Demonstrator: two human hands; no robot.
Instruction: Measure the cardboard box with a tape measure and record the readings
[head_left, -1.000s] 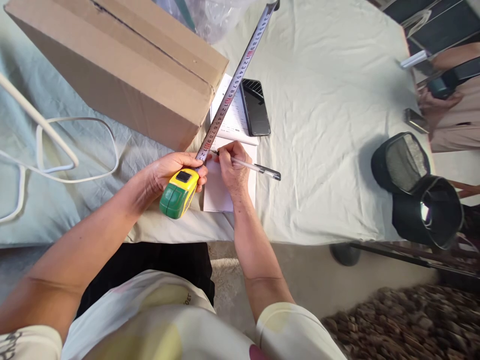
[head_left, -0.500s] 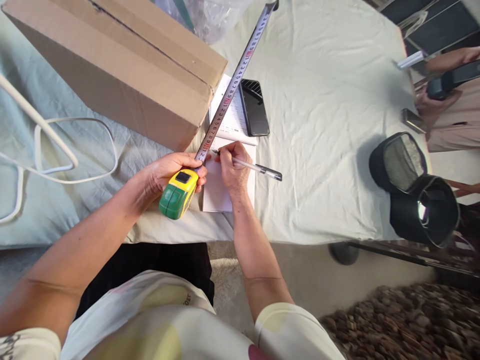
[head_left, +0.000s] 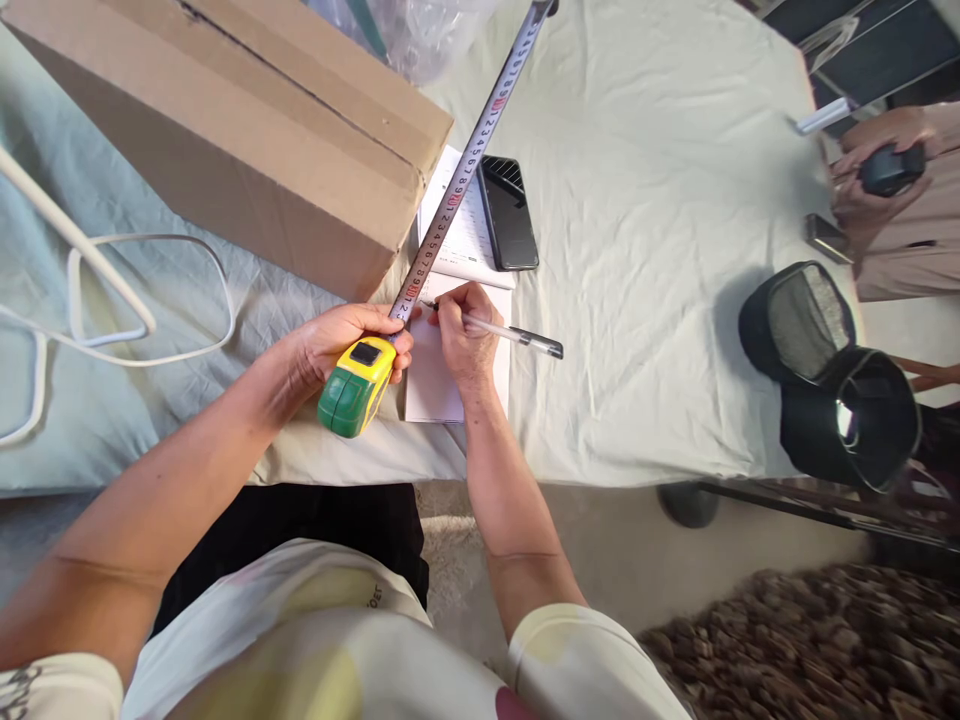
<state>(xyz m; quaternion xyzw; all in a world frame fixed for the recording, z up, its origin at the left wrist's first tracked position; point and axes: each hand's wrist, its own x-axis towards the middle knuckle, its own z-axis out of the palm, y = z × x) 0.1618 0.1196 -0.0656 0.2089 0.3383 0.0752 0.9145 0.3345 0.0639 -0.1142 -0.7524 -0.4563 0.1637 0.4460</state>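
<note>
Green-and-yellow tape measure [head_left: 356, 390] at table's [head_left: 630, 400] near edge; left hand [head_left: 334, 340] fingers closed round its mouth. Printed metal blade [head_left: 470, 157] slants away up-right, just left of clear, black-ended pen [head_left: 525, 340], gripped in right hand [head_left: 471, 335] fingers over open white notebook [head_left: 435, 390]. Brown cardboard box [head_left: 247, 140] beyond, contents hidden. Open black case [head_left: 814, 425] far right; contents unclear.

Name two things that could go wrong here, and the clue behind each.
The long silver metal blade might retract: only the left hand grips the green-and-yellow tape measure. The blade also passes over the open white paper notebook near the clear plastic pen, and could jog the right hand.
</note>
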